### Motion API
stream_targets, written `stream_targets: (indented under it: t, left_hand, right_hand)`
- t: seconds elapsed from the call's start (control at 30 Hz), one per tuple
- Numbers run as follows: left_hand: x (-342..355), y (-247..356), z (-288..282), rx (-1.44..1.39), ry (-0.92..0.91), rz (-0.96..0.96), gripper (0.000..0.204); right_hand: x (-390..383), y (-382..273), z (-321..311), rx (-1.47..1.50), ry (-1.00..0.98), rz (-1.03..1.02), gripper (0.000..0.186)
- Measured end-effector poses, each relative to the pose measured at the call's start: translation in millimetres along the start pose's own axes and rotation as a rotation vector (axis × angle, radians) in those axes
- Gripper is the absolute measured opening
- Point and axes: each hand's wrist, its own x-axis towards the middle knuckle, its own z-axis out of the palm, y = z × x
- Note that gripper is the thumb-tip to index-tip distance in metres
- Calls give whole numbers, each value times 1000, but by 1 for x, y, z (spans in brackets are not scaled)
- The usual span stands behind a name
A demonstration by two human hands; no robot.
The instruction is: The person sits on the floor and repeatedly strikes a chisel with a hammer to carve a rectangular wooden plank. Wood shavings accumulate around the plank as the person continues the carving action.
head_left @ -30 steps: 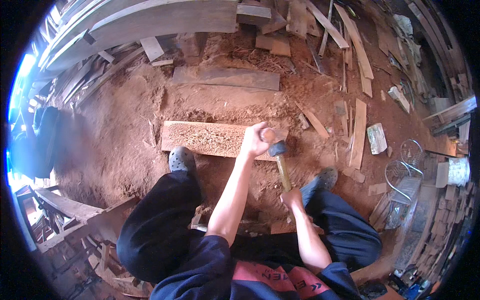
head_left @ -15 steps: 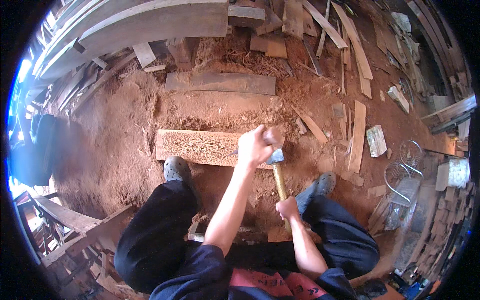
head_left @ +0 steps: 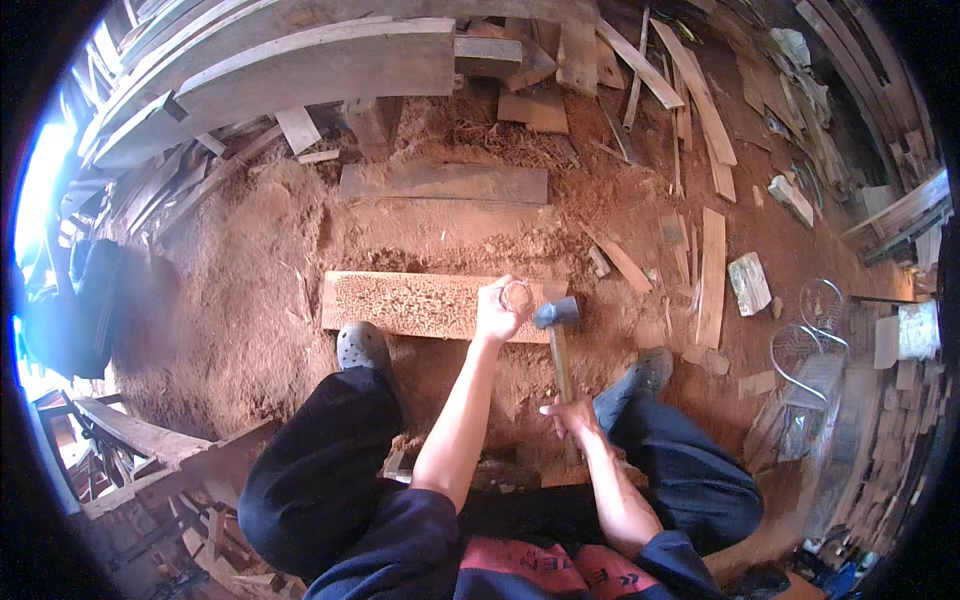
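Observation:
A wooden board (head_left: 400, 303) lies flat on the ground before my feet, its upper face pitted with many small cuts. Over its right part, my left hand (head_left: 493, 318) is closed round a chisel (head_left: 516, 296); only the round wooden end of the handle shows, and the blade is hidden beneath the hand. My right hand (head_left: 574, 421) grips a hammer (head_left: 560, 350) by the lower part of its wooden handle. The dark metal hammer head is just right of the chisel's end, apart from it, near the board's right end.
My shoes (head_left: 362, 346) stand on the near side of the board. Beyond it lies a dark plank (head_left: 445, 184) on reddish, dusty ground. Large beams (head_left: 320, 70) stretch across the back left. Loose strips (head_left: 711, 277) and a pale block (head_left: 749, 283) are at right, near a wire rack (head_left: 815, 365).
The hammer head has swung slightly right and away from the chisel. My left hand stays over the board, turned so the handle's end shows. The whole view has shifted a little.

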Motion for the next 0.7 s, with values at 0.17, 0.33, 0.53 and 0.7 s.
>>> stream_targets:
  t: [0.17,0.33,0.53,0.7]
  left_hand:
    - [2,-6,-13,26,37,-47,22]
    - [3,-5,-8,144,8,17,20]
    - [-1,3,-7,82,28,38,17]
    - [-1,0,3,-32,-6,-37,18]
  right_hand:
    - [-13,-21,-12,91,-105,-152,21]
    - [-117,-123,-24,244,46,-501,22]
    - [-146,-162,-9,325,470,-1020,27]
    - [-82,-110,5,-787,495,-410,16]
